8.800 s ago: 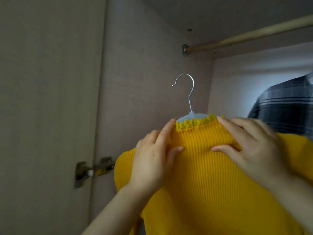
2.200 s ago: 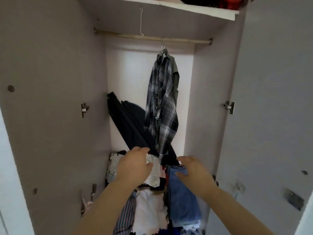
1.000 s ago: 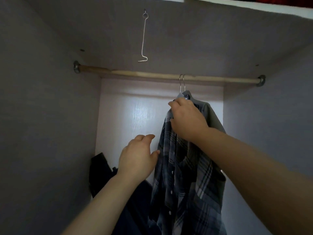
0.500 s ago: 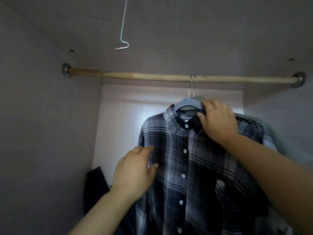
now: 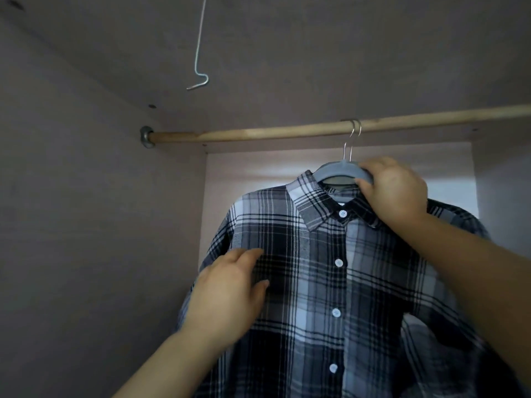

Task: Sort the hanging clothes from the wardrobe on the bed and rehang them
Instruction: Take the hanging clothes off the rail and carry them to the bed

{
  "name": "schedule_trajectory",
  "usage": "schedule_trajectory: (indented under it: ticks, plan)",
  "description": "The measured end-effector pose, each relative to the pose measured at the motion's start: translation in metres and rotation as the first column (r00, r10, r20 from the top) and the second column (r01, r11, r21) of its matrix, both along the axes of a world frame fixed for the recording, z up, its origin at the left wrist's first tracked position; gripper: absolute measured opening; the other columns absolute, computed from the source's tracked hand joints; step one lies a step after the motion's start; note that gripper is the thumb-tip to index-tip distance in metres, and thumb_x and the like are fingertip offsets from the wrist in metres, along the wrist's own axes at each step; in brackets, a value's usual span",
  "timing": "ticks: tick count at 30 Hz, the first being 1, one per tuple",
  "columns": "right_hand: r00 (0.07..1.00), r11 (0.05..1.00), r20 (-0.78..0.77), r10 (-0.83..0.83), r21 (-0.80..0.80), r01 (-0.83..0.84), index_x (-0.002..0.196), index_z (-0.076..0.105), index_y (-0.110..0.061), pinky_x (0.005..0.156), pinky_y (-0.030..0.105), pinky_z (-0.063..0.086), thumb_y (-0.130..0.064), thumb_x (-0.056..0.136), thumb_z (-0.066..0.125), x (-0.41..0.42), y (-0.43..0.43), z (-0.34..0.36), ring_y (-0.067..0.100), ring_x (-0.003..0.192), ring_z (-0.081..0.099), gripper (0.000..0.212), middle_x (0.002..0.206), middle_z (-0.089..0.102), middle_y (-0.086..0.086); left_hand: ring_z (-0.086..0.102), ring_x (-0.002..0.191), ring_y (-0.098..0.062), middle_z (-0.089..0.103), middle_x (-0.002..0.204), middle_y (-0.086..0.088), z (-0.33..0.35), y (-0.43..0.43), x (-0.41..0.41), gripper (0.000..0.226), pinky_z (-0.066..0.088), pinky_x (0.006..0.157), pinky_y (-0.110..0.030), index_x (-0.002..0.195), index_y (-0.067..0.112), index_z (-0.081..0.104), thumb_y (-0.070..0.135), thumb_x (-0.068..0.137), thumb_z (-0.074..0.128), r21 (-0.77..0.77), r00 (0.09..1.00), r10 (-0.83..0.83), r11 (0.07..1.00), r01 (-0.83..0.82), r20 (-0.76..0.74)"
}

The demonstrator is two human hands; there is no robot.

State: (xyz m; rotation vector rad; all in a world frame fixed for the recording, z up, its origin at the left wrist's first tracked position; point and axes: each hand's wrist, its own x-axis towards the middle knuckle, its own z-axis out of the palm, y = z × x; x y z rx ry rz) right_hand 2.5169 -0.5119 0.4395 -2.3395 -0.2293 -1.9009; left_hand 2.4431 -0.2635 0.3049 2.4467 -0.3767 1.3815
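Inside wardrobe (image 5: 86, 225), hanger (image 5: 339, 170) in right hand (image 5: 393, 191) grip, plaid shirt (image 5: 330, 268) below.

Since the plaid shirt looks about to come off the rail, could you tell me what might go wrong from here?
1. Two hooks sit together on the wooden rail; lifting the blue hanger gripped by the right hand may drag the second one off.
2. The left hand only rests flat on the plaid shirt, so the shirt may slip off the hanger if it tilts.
3. The wire hook hanging from the ceiling could snag anything raised high.
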Motion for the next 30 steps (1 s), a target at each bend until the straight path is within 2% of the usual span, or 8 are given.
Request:
schedule_trajectory:
  ticks: [5, 9, 13, 15, 18, 22, 27, 30]
  plan:
    - [0.995, 0.996, 0.063, 0.078, 0.037, -0.081, 0.120, 0.060, -0.015, 0.068, 0.034, 0.040, -0.030, 0.091, 0.055, -0.001, 0.007, 0.012, 0.036, 0.101, 0.054, 0.033, 0.112, 0.059, 0.014, 0.045, 0.120, -0.014, 0.043, 0.136, 0.009, 0.022, 0.002, -0.010, 0.053, 0.038, 0.096, -0.029, 0.139, 0.029, 0.035, 0.039, 0.090, 0.052, 0.004, 0.997, 0.056, 0.998, -0.056, 0.051]
    - [0.987, 0.990, 0.087, 0.137, 0.029, -0.140, 0.119, 0.059, -0.016, 0.071, 0.036, 0.042, -0.029, 0.092, 0.054, -0.007, 0.014, 0.018, 0.035, 0.101, 0.054, 0.031, 0.111, 0.058, 0.014, 0.045, 0.120, -0.018, 0.046, 0.134, 0.005, 0.040, -0.004, -0.015, 0.052, 0.039, 0.095, -0.031, 0.137, 0.026, 0.039, 0.035, 0.088, 0.055, -0.015, 0.993, 0.043, 0.999, -0.042, 0.111]
    - [0.977, 0.987, 0.154, 0.151, 0.027, -0.157, 0.115, 0.062, -0.015, 0.088, 0.039, 0.034, -0.028, 0.090, 0.056, -0.015, 0.019, 0.024, 0.034, 0.100, 0.055, 0.029, 0.108, 0.061, 0.014, 0.043, 0.121, -0.018, 0.047, 0.132, 0.004, 0.053, -0.008, -0.022, 0.052, 0.038, 0.094, -0.033, 0.136, 0.025, 0.041, 0.034, 0.087, 0.057, -0.025, 0.981, 0.030, 0.999, -0.026, 0.191]
    - [0.962, 0.981, 0.197, 0.188, 0.013, -0.194, 0.115, 0.062, -0.013, 0.092, 0.039, 0.033, -0.027, 0.089, 0.057, -0.023, 0.025, 0.026, 0.033, 0.100, 0.055, 0.030, 0.107, 0.062, 0.014, 0.041, 0.122, -0.019, 0.046, 0.134, 0.003, 0.058, -0.007, -0.025, 0.053, 0.037, 0.096, -0.033, 0.137, 0.023, 0.041, 0.034, 0.087, 0.057, -0.027, 0.974, 0.020, 1.000, -0.014, 0.225]
    - [0.934, 0.967, 0.250, 0.257, -0.062, -0.249, 0.114, 0.063, -0.010, 0.083, 0.040, 0.040, -0.025, 0.088, 0.060, -0.035, 0.039, 0.015, 0.035, 0.096, 0.057, 0.030, 0.104, 0.063, 0.014, 0.039, 0.123, -0.020, 0.044, 0.136, 0.001, 0.062, -0.006, -0.029, 0.055, 0.036, 0.099, -0.035, 0.138, 0.021, 0.038, 0.034, 0.088, 0.057, -0.049, 0.965, 0.024, 0.999, -0.011, 0.261]
    - [0.921, 0.939, 0.210, 0.328, -0.175, -0.295, 0.111, 0.065, -0.008, 0.075, 0.038, 0.044, -0.021, 0.086, 0.064, -0.045, 0.059, -0.019, 0.035, 0.091, 0.059, 0.029, 0.101, 0.064, 0.014, 0.036, 0.125, -0.021, 0.041, 0.139, -0.002, 0.058, -0.004, -0.033, 0.057, 0.032, 0.101, -0.034, 0.140, 0.018, 0.036, 0.035, 0.089, 0.055, -0.088, 0.957, 0.054, 0.996, -0.030, 0.284]
    - [0.886, 0.894, 0.183, 0.426, -0.233, -0.382, 0.102, 0.069, -0.007, 0.069, 0.036, 0.050, -0.015, 0.076, 0.074, -0.052, 0.080, -0.072, 0.032, 0.077, 0.065, 0.027, 0.092, 0.068, 0.011, 0.038, 0.125, -0.021, 0.043, 0.138, 0.000, 0.031, 0.006, -0.034, 0.057, 0.033, 0.100, -0.035, 0.140, 0.021, 0.035, 0.040, 0.089, 0.052, -0.123, 0.968, 0.083, 0.991, -0.055, 0.237]
    - [0.859, 0.862, 0.155, 0.488, -0.237, -0.447, 0.099, 0.070, -0.010, 0.065, 0.032, 0.050, -0.016, 0.075, 0.076, -0.056, 0.093, -0.105, 0.028, 0.071, 0.065, 0.026, 0.088, 0.068, 0.006, 0.046, 0.118, -0.021, 0.051, 0.130, 0.000, -0.002, 0.019, -0.039, 0.056, 0.035, 0.096, -0.035, 0.139, 0.022, 0.037, 0.043, 0.088, 0.050, -0.144, 0.976, 0.123, 0.985, -0.097, 0.181]
